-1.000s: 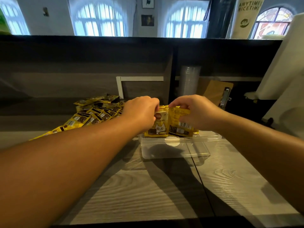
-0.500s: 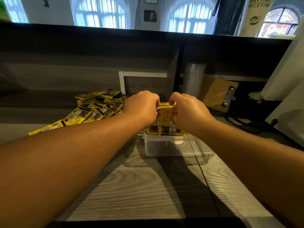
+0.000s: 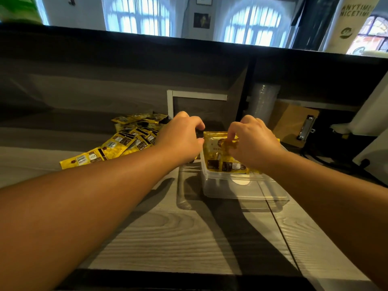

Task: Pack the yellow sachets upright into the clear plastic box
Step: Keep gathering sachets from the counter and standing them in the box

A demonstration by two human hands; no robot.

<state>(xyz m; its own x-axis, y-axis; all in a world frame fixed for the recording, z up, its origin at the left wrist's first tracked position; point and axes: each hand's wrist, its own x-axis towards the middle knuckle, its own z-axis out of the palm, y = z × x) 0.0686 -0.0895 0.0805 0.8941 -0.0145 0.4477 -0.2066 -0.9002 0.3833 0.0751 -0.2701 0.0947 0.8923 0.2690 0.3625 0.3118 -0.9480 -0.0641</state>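
Our right hand [image 3: 252, 143] pinches upright yellow foil sachets [image 3: 218, 156] inside the clear plastic box [image 3: 241, 190], our left hand [image 3: 182, 137] loosely curled, holding nothing.

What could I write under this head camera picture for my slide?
Right hand holds yellow sachets upright in the clear plastic box, left hand beside them.

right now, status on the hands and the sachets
Left hand off the bundle, fingers curled, holding nothing. Right hand pinches the upright sachets in the clear box. Loose sachet pile waits left. Nothing in the way.
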